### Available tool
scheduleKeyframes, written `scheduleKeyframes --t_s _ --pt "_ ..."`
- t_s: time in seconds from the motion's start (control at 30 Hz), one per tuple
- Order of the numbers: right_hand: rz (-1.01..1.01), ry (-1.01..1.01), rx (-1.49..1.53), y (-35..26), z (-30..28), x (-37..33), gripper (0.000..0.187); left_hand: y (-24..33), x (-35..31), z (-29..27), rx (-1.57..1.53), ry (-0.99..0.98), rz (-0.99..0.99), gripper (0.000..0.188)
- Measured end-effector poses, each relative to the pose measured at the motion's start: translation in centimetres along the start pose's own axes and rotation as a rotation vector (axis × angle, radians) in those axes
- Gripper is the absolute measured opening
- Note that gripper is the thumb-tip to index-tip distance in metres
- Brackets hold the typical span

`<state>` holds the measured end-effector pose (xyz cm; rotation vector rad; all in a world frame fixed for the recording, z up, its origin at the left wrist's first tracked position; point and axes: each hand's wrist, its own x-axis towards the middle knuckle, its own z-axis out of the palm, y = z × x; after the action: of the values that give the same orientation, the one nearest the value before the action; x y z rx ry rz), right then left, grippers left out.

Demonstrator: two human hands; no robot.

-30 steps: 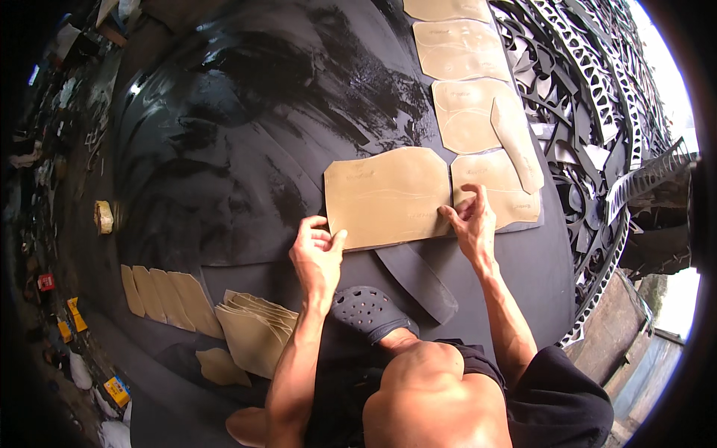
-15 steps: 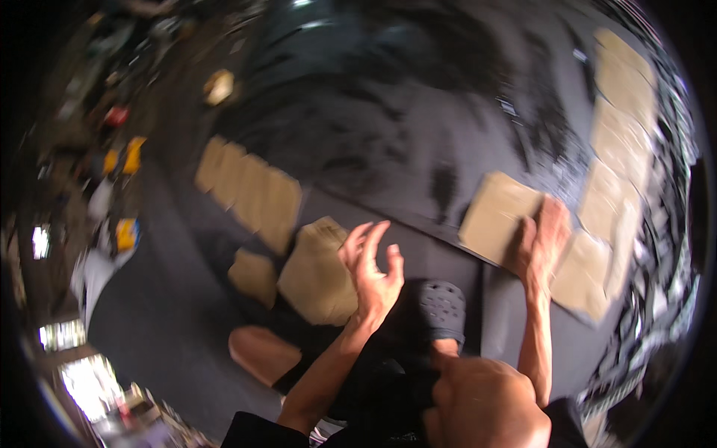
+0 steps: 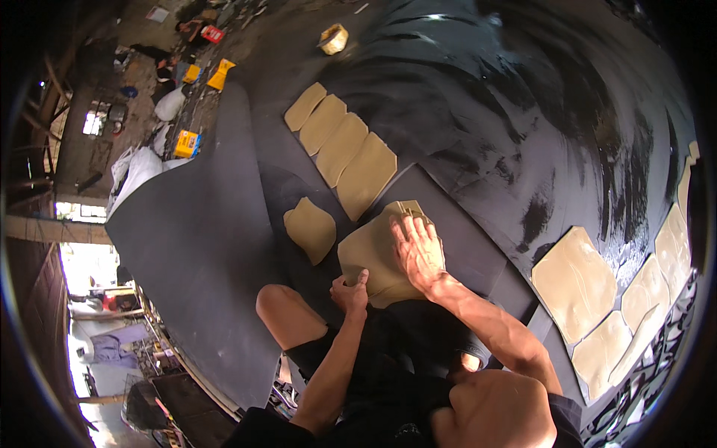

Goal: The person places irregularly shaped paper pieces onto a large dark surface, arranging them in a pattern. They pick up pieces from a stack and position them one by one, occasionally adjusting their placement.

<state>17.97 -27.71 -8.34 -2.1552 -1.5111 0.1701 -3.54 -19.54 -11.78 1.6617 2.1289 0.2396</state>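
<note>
In front of me lies a large tan sheet piece [image 3: 366, 250], seemingly on top of others, since layered edges show at its far end. My left hand [image 3: 351, 293] pinches its near left edge, thumb on top and fingers curled. Flat across the far right part rests my right hand [image 3: 420, 250], fingers stretched out. Just left of it is a smaller irregular tan piece [image 3: 311, 230]. Beyond, a slanting row of several tan pieces [image 3: 342, 153] lies edge to edge on the black sheet [image 3: 455, 190]. One separate tan piece [image 3: 573, 284] lies on the right.
More tan pieces [image 3: 644, 291] line the right edge, some glossy. A small round container [image 3: 333, 39] stands far off on the wet-looking black surface. Yellow boxes [image 3: 187, 143] and white sacks [image 3: 138, 175] sit at left. My bare knee [image 3: 287, 313] is near my left arm.
My right hand has left the separate piece on the right and come across onto the large tan piece. My left hand has dropped to its near edge. The view has swung rightward.
</note>
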Motion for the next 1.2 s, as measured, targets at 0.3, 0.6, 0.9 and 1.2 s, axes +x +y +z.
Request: scheduleKeyframes --t_s 0.3,0.6,0.9,1.2 --pt "-0.512 -0.218 0.131 1.9 -10.0 0.0 0.055 8.5 -9.7 -7.1 -0.346 -0.036 0.959 0.032" --pt "0.363 0.43 1.063 12.0 -32.0 -6.1 0.037 26.1 -10.3 -8.7 -1.065 -1.156 0.551 0.069" --pt "0.623 0.824 0.865 21.0 -28.2 -20.4 0.046 36.2 -20.9 4.9 -0.704 -1.26 0.901 0.024" --pt "1.053 0.862 0.644 28.3 -26.8 -33.3 0.043 36.4 -28.7 15.3 -0.381 -1.211 1.04 0.026"
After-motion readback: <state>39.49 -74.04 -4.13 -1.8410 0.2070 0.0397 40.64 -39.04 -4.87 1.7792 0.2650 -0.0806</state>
